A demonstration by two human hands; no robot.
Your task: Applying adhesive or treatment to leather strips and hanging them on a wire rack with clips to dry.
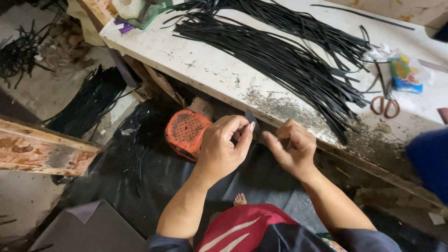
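Note:
My left hand pinches a small black strip piece between thumb and fingers, just below the edge of a worn white workbench. My right hand is curled beside it, its fingers closed at the same piece; how much of the strip it grips is hidden. A large bundle of long black strips lies spread across the bench above both hands.
Orange-handled scissors and a colourful packet rest at the bench's right. An orange perforated stool stands under the bench. Black sheet material covers the floor, more black strips lie left, beside a wooden plank.

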